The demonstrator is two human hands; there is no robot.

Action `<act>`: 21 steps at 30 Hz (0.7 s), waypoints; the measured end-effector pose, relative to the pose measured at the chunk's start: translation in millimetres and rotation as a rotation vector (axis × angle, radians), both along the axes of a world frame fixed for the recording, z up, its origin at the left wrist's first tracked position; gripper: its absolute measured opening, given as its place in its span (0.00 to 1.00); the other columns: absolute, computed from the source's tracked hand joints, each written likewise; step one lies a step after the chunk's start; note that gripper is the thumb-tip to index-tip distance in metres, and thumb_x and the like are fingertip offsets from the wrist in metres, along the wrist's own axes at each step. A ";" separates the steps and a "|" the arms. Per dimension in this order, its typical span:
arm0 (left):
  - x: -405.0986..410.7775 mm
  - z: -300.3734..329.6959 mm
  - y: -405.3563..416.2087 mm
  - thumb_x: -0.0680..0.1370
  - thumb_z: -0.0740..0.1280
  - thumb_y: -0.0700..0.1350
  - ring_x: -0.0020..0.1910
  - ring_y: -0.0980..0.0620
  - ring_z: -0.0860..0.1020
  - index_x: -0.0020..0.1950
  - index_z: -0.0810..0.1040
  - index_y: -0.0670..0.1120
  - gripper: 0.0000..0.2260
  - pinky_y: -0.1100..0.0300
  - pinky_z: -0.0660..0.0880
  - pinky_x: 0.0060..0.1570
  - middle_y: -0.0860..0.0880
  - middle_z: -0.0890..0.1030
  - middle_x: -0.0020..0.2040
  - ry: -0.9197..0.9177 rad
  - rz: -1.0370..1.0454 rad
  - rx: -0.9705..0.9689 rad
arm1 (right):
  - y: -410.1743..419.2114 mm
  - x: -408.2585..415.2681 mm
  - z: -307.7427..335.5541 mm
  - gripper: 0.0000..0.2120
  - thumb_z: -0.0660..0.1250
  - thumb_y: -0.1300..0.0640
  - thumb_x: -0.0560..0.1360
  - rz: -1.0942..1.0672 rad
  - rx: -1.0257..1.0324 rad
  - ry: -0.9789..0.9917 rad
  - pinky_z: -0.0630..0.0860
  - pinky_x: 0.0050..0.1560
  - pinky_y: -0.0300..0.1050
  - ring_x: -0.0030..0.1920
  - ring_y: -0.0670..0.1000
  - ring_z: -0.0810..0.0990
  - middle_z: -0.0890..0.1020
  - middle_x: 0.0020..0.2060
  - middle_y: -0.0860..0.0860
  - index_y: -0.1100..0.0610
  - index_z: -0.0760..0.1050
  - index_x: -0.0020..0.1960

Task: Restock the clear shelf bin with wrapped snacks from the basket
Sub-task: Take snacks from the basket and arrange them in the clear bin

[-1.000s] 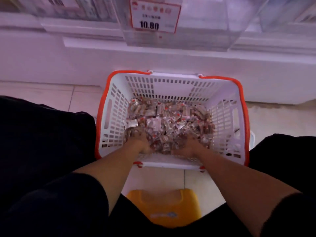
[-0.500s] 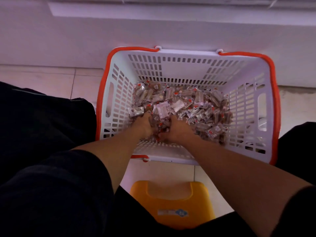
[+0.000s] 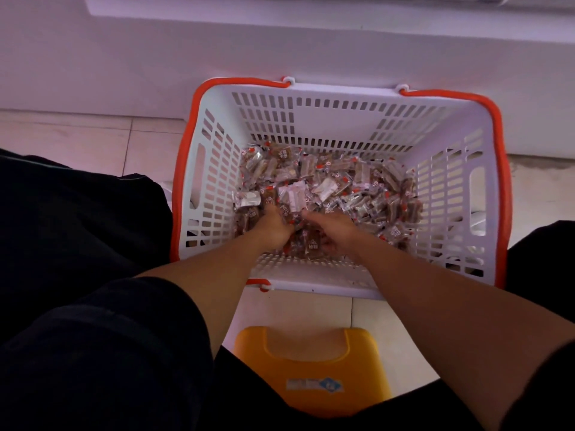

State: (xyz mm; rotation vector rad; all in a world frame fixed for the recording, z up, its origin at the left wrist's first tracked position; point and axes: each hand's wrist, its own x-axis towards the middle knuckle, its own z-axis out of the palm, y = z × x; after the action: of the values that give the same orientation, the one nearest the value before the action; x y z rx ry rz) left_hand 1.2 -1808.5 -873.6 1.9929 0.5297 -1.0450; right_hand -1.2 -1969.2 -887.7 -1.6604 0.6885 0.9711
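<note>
A white slotted basket (image 3: 336,107) with an orange rim stands on the floor tiles against the white shelf base. Its bottom is covered with several small wrapped snacks (image 3: 351,185), brown pieces in clear wrappers with red marks. Both my hands are down in the near part of the pile, close together. My left hand (image 3: 273,227) is curled around snacks, its fingers buried among them. My right hand (image 3: 334,233) cups snacks from the other side, one brown packet lying between the two hands. The clear shelf bin is out of view.
A yellow plastic stool (image 3: 308,368) sits under me, between my legs in dark clothing (image 3: 77,244). The white shelf base (image 3: 280,42) rises just behind the basket. Pale floor tiles (image 3: 77,141) lie to the left.
My view has tilted down, so the clear bin and its price tag left the frame. My hands moved from apart to close together, gathering snacks at the near side of the pile.
</note>
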 end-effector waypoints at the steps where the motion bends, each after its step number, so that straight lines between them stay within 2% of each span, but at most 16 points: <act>1: 2.1 1.9 1.5 0.80 0.66 0.41 0.51 0.41 0.79 0.62 0.65 0.41 0.14 0.46 0.79 0.51 0.38 0.77 0.52 0.031 0.048 -0.009 | -1.1 2.1 2.6 0.22 0.74 0.37 0.68 -0.077 0.049 0.028 0.79 0.45 0.47 0.48 0.52 0.82 0.84 0.47 0.51 0.55 0.82 0.50; 3: 5.3 7.7 4.4 0.81 0.64 0.41 0.38 0.45 0.82 0.50 0.73 0.42 0.04 0.49 0.82 0.40 0.41 0.81 0.43 0.120 0.154 -0.055 | -3.8 6.4 6.4 0.19 0.75 0.46 0.71 -0.200 0.098 0.023 0.81 0.50 0.49 0.51 0.54 0.82 0.84 0.51 0.53 0.60 0.83 0.53; 5: 9.3 9.6 7.8 0.80 0.65 0.42 0.30 0.49 0.80 0.46 0.78 0.40 0.07 0.56 0.79 0.34 0.43 0.81 0.35 0.185 0.261 -0.108 | -5.7 8.9 9.5 0.18 0.76 0.57 0.71 -0.322 0.101 0.011 0.82 0.54 0.50 0.53 0.57 0.83 0.84 0.53 0.59 0.68 0.80 0.56; 6: 11.3 11.8 8.9 0.80 0.66 0.43 0.30 0.49 0.78 0.45 0.80 0.40 0.08 0.57 0.78 0.35 0.44 0.80 0.32 0.198 0.320 -0.125 | -6.4 9.2 13.1 0.18 0.77 0.61 0.71 -0.346 0.111 0.013 0.82 0.52 0.49 0.52 0.58 0.84 0.84 0.51 0.61 0.70 0.79 0.55; 8: 14.9 17.5 9.3 0.79 0.67 0.47 0.34 0.49 0.76 0.45 0.80 0.43 0.08 0.55 0.76 0.38 0.46 0.78 0.33 0.213 0.441 -0.174 | -11.0 9.3 24.0 0.15 0.77 0.66 0.68 -0.319 0.150 0.008 0.83 0.44 0.44 0.47 0.57 0.86 0.85 0.46 0.62 0.72 0.80 0.51; 10: 18.6 25.7 10.2 0.79 0.68 0.51 0.33 0.51 0.72 0.46 0.79 0.46 0.09 0.59 0.74 0.33 0.48 0.75 0.35 0.236 0.492 -0.225 | -23.5 12.4 40.7 0.14 0.79 0.65 0.65 -0.147 0.197 0.025 0.82 0.38 0.40 0.44 0.55 0.86 0.86 0.43 0.60 0.70 0.81 0.48; 12: 20.5 31.7 12.7 0.79 0.68 0.53 0.28 0.54 0.68 0.47 0.79 0.46 0.10 0.62 0.68 0.29 0.50 0.71 0.33 0.264 0.472 -0.239 | -39.9 19.3 62.8 0.18 0.80 0.61 0.62 0.166 0.292 0.142 0.82 0.40 0.40 0.44 0.52 0.85 0.86 0.44 0.58 0.66 0.82 0.48; 14: 21.7 38.2 14.1 0.78 0.68 0.56 0.29 0.54 0.67 0.51 0.79 0.45 0.14 0.62 0.66 0.31 0.49 0.73 0.35 0.310 0.409 -0.301 | -52.7 28.9 82.2 0.16 0.79 0.59 0.61 0.415 0.395 0.234 0.82 0.44 0.41 0.43 0.49 0.84 0.86 0.43 0.55 0.62 0.83 0.48; 16: 21.6 48.5 11.5 0.76 0.70 0.60 0.37 0.52 0.73 0.57 0.78 0.49 0.17 0.59 0.73 0.36 0.48 0.77 0.44 0.375 0.307 -0.389 | -58.7 38.5 96.8 0.13 0.77 0.61 0.63 0.459 0.454 0.205 0.81 0.45 0.40 0.41 0.48 0.83 0.85 0.40 0.54 0.61 0.84 0.47; 18: 22.4 62.7 6.0 0.75 0.70 0.63 0.43 0.50 0.78 0.56 0.78 0.55 0.16 0.57 0.78 0.40 0.49 0.78 0.49 0.421 0.200 -0.475 | -59.8 45.7 109.8 0.10 0.76 0.65 0.64 0.460 0.461 0.127 0.80 0.45 0.41 0.39 0.49 0.82 0.84 0.39 0.55 0.60 0.84 0.45; 20: 24.3 74.3 1.3 0.75 0.70 0.61 0.39 0.50 0.82 0.56 0.78 0.53 0.16 0.58 0.80 0.35 0.47 0.84 0.47 0.455 0.183 -0.590 | -61.7 50.5 118.6 0.10 0.75 0.69 0.66 0.495 0.426 0.046 0.81 0.45 0.41 0.39 0.49 0.83 0.84 0.39 0.55 0.59 0.83 0.46; 21: 26.0 79.1 0.7 0.76 0.71 0.57 0.39 0.49 0.84 0.60 0.78 0.51 0.17 0.58 0.79 0.32 0.44 0.85 0.49 0.453 0.202 -0.634 | -63.4 52.3 122.4 0.11 0.73 0.71 0.68 0.489 0.406 0.006 0.81 0.44 0.41 0.40 0.50 0.83 0.84 0.40 0.55 0.60 0.82 0.47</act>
State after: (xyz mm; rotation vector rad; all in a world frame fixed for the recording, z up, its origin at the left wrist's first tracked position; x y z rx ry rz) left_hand 27.3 -1807.8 -794.5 1.1308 0.5351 -1.3390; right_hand 51.1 -2032.5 -765.3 -1.4819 0.0642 1.3570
